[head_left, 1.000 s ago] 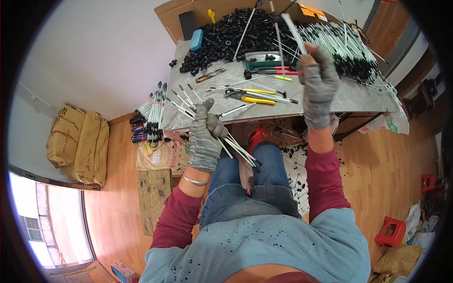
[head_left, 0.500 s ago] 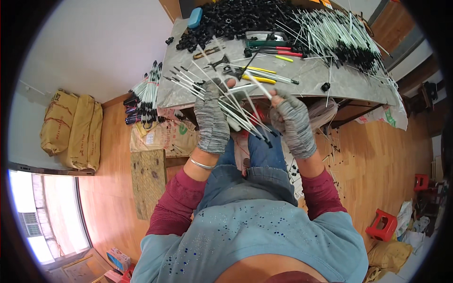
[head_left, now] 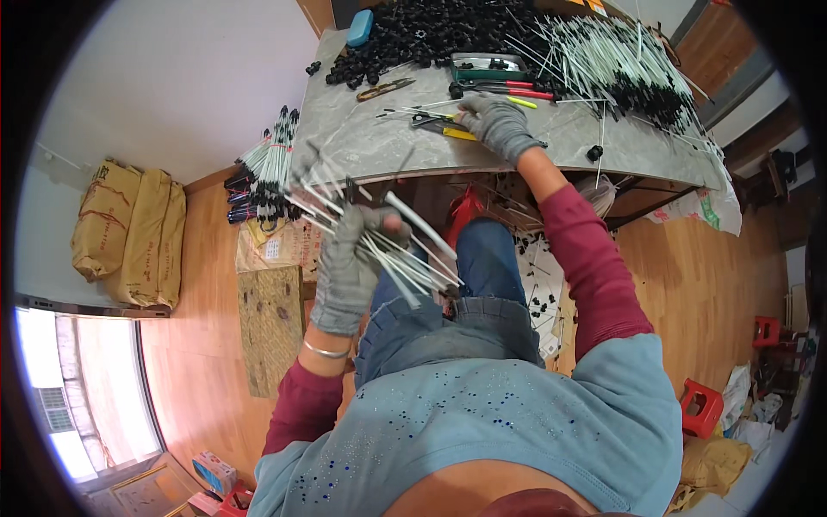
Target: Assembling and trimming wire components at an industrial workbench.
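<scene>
My left hand (head_left: 349, 246), in a grey knit fingerless glove, is closed around a loose bundle of thin white rods with dark tips (head_left: 401, 263), held in front of the table edge above my lap. The bundle is blurred by motion, and one thicker white rod (head_left: 420, 226) slants beside it. My right hand (head_left: 498, 123), gloved the same way, reaches down onto the grey table (head_left: 345, 138). Its fingers are closed over a few thin rods (head_left: 422, 110), whose ends stick out to the left. Yellow-handled pliers (head_left: 457, 132) lie just under that hand, partly hidden.
Black plastic parts (head_left: 422, 39) are heaped along the back of the table. A large pile of white rods (head_left: 616, 69) lies at the back right. Red-handled pliers (head_left: 517, 89), a green tray (head_left: 487, 67) and small snips (head_left: 385, 89) lie nearer. A wooden bench (head_left: 269, 327) stands left of my legs.
My left hand has moved down and left with the rod bundle. My right hand has gone from beside the bundle up to the table, over the yellow-handled pliers and loose rods.
</scene>
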The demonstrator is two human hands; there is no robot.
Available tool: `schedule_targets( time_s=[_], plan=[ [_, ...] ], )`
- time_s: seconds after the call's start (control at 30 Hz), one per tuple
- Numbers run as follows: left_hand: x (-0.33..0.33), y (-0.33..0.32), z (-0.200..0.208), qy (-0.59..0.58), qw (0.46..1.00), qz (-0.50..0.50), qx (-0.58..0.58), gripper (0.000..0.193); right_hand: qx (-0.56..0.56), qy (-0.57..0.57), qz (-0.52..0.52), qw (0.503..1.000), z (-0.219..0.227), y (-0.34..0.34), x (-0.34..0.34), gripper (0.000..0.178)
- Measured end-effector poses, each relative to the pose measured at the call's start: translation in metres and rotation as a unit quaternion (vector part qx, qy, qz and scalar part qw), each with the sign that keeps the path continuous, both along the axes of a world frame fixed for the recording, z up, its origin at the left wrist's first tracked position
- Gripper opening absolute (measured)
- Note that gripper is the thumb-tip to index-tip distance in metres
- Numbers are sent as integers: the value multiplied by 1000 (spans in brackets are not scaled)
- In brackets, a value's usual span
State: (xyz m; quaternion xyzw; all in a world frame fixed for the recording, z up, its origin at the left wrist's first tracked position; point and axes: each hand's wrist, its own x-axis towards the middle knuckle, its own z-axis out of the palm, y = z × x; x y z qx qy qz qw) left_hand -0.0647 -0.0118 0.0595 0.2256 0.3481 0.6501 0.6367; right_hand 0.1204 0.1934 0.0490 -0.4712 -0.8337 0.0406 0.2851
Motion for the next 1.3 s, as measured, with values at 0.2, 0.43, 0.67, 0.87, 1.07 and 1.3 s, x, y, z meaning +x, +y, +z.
schedule_targets(
  time_s=[0.2, 0.43, 0.67, 0.87, 1.07, 1.3],
  plan=[
    [-16, -7, -17, -110, 986, -111, 53, 26, -85, -200, -1, 976, 14, 16, -32, 25],
    [-9, 4, -17, -100, 991, -78, -35, 30, -34, 6, -22, 999, 54, 1, -19, 20],
    [20, 52, -1, -45, 998, -34, -35, 33, 100, 11, 119, 988, 41, -75, -24, 29],
    [33, 59, -2, -33, 999, 29, -24, 31, -14, 50, 118, 992, 24, -104, -34, 30],
    [29, 76, -18, 51, 995, 86, -11, 26, 25, -11, 101, 995, 18, -110, -35, 33],
    [25, 62, 1, 112, 989, 77, -63, 21, -291, 245, 96, 920, 16, -114, 3, 30]
  ],
)
